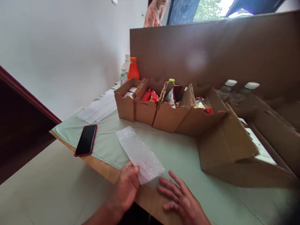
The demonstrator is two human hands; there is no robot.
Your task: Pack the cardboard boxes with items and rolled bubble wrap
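Note:
A clear bubble wrap bag stretches over the front edge of the table, its far end on the pale green cloth. My left hand pinches its near left edge between thumb and fingers. Just right of the bag's near corner is my right hand, fingers spread and holding nothing. Whether its fingertips touch the bag I cannot tell. Both hands are slightly blurred.
Several cardboard bins with packets inside line the table's back. A larger cardboard box stands right. A phone lies at the left edge, near more bubble wrap. Bottles stand behind. A person is beyond the cardboard panel.

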